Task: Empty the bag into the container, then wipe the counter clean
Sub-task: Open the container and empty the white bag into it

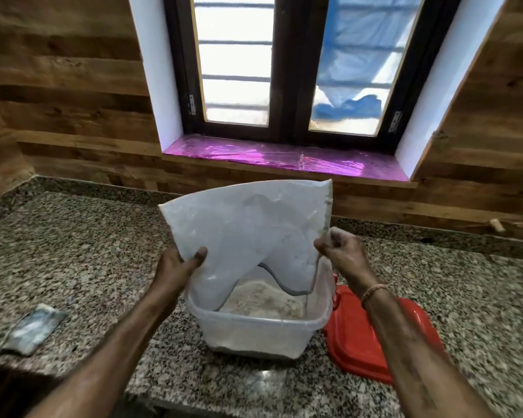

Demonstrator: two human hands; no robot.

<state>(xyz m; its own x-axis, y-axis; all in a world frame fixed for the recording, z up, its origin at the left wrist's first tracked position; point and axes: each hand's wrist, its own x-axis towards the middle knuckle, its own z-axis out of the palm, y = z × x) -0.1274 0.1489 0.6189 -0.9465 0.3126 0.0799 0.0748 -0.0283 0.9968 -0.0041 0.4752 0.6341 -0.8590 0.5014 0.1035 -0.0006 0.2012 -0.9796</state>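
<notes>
White, powder-dusted plastic forms the bag (248,224), which a person holds up in the centre of the view, tilted, with its open lower end dipping inside a clear plastic container (254,330). The left hand (178,263) grips the bag's left edge, the thumb pressed flat on the front and the fingers hidden behind. The right hand (341,251) pinches the bag's right edge, its fingers curled tight and pale with dust; a thread bracelet (375,292) circles that wrist. Pale powder (263,300) lies heaped in the bottom of the container, and a thin coat clings to the inside of the bag. The container stands on a speckled granite counter (88,251), near its front edge. Just beside it on the right lies a red lid (363,351), flat on the stone and partly hidden under the right forearm. Well apart on the left lies a small grey-blue folded item (32,328) — cloth or packet, it is too blurred to tell. Behind the counter rises a wall (73,86) of wood-grain planks with a dark-framed window (290,70), and its sill (284,158) is covered in shiny purple film.
</notes>
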